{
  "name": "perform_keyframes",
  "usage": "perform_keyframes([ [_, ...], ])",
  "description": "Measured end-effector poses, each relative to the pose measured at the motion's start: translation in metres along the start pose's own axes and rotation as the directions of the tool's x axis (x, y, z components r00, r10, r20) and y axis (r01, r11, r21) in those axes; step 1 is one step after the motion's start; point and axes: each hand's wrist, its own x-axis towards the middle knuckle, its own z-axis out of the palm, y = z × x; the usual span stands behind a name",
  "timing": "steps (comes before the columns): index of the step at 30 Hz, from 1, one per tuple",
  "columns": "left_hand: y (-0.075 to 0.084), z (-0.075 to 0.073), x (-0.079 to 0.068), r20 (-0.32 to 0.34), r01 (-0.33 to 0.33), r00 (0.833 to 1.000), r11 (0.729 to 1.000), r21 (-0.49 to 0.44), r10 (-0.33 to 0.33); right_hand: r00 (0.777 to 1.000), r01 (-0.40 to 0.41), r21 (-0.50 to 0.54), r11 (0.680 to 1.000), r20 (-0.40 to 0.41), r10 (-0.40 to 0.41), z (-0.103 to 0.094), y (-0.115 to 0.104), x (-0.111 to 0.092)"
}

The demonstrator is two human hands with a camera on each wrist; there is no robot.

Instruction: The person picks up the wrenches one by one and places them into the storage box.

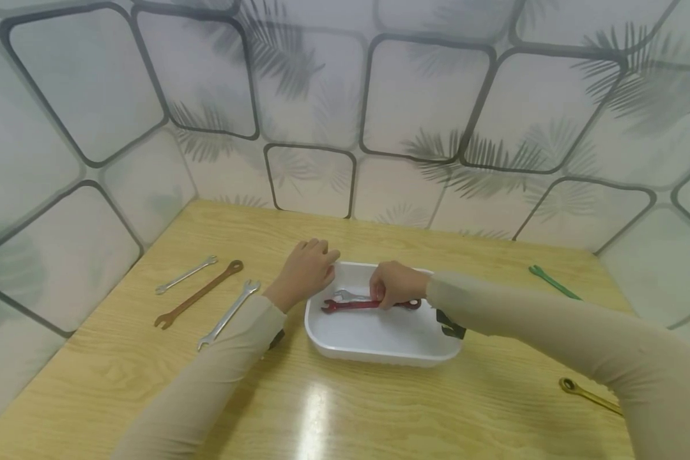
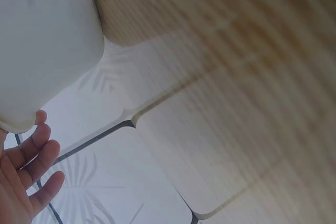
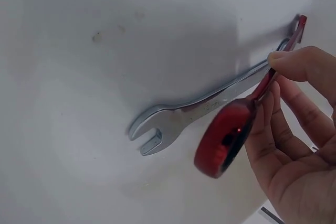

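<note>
A white plastic tray point(image 1: 379, 348) sits on the table, and both hands are at it. My left hand point(image 1: 307, 271) holds its far left corner; in the left wrist view the fingers point(image 2: 42, 158) curve at the rim. Inside the tray, my right hand point(image 1: 399, 282) pinches a red wrench point(image 1: 351, 305) mid-handle between thumb and fingers. The red wrench's ring end point(image 3: 223, 137) tilts toward the camera in the right wrist view. Beside it lies a silver wrench point(image 3: 173, 124) on the tray floor, its far part hidden behind the red wrench and fingers.
Left of the tray lie a small silver wrench point(image 1: 186, 275), a brown wrench point(image 1: 198, 297) and a larger silver wrench point(image 1: 230, 315). A green wrench point(image 1: 554, 283) and a yellow wrench point(image 1: 592, 397) lie at the right, partly behind the right sleeve. Patterned wall panels point(image 1: 310, 179) border the table.
</note>
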Motion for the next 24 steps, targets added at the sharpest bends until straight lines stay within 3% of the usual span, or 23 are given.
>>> perform_keyframes([
  [24,0.0008,-0.0013,0.0005,0.001,0.009,1.000,1.000,-0.005,-0.009,0.999,0.037,-0.114,0.993,0.006,-0.036,0.0104,-0.0008,0.0047],
])
